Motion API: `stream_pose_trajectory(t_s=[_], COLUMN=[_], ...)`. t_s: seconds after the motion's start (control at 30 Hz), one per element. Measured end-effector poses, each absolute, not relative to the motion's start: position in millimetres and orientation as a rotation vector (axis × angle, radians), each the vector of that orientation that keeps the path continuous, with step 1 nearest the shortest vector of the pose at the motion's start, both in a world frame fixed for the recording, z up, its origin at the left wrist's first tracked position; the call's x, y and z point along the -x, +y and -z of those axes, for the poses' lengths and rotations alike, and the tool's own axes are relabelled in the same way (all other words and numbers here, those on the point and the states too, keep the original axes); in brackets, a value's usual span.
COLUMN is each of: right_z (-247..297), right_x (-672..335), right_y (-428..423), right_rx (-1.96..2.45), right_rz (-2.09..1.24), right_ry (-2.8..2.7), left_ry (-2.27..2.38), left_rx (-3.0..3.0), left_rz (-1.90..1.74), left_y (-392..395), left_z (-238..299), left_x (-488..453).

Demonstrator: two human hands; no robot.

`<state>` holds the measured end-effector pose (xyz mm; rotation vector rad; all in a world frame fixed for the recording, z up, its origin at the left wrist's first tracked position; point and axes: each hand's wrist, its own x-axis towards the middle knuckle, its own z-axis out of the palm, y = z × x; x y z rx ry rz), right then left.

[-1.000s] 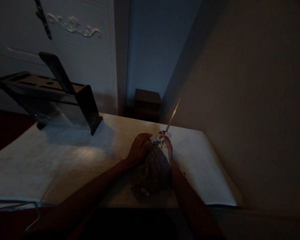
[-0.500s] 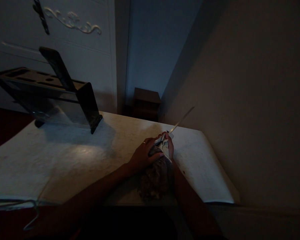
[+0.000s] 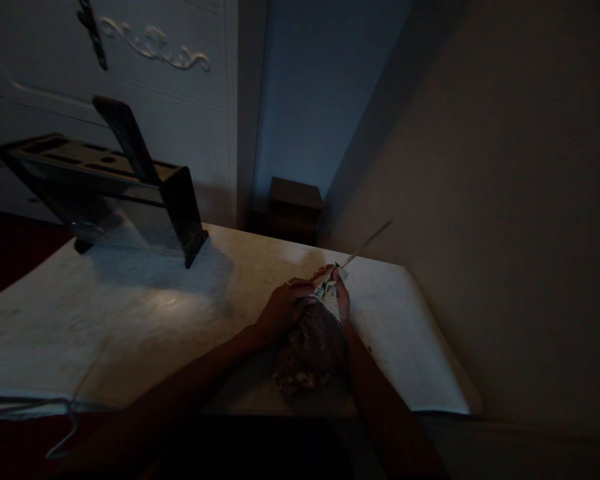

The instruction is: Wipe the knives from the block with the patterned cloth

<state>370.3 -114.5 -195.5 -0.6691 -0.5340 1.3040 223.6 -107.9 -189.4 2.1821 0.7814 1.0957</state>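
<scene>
A slim knife (image 3: 367, 243) is pointing up and to the right, its thin blade rising clear of the counter (image 3: 155, 313) towards the plain wall (image 3: 505, 200). Its lower end is sitting inside a bunched, mottled brown cloth (image 3: 313, 337), which is lying on the counter near the front edge, between the person's two forearms. The right hand (image 3: 341, 300) is closing around the pale upper part of the cloth where the blade comes out, clamping the knife through the fabric. The left hand (image 3: 283, 308), wearing a ring (image 3: 288, 284), is curling its fingers over the cloth just beside the right hand, so the two hands are almost touching. The light is dim, and the knife's handle is hidden by cloth and fingers.

Well apart, at the counter's far left, a dark slanted knife block (image 3: 115, 193) is standing with one black handle (image 3: 125, 137) sticking up from a slot. Behind it a white cabinet door (image 3: 130, 67) is showing a curled ornament. A small dark box (image 3: 295, 207) is sitting beyond the counter's far edge.
</scene>
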Motion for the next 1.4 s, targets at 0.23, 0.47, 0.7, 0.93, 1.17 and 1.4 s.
stream_pose_trajectory(t_s=[0.23, 0.47, 0.7, 0.93, 1.17, 1.4], right_z=[189, 188, 188, 187, 182, 179], right_x=[-367, -369, -371, -367, -358, -353], right_y=[-114, -113, -112, -114, -121, -125], right_rx=[0.618, 0.750, 0.856, 0.845, 0.906, 0.951], right_rz=[-1.283, -1.137, -1.042, -1.040, -1.065, -1.093], right_ry=[-0.508, -0.569, -0.549, -0.560, -0.664, -0.644], left_ry=[0.780, 0.836, 0.744, 0.912, 0.973, 1.064], left_rx=[-2.112, -2.107, -2.246, -2.015, -2.062, -2.063], left_rz=[-1.085, -1.163, -1.364, -1.210, -1.051, -0.903], left_y=[-98, -92, -97, -99, -92, -94], left_z=[186, 184, 178, 175, 182, 184], left_x=[-219, -213, -207, -211, -209, -210])
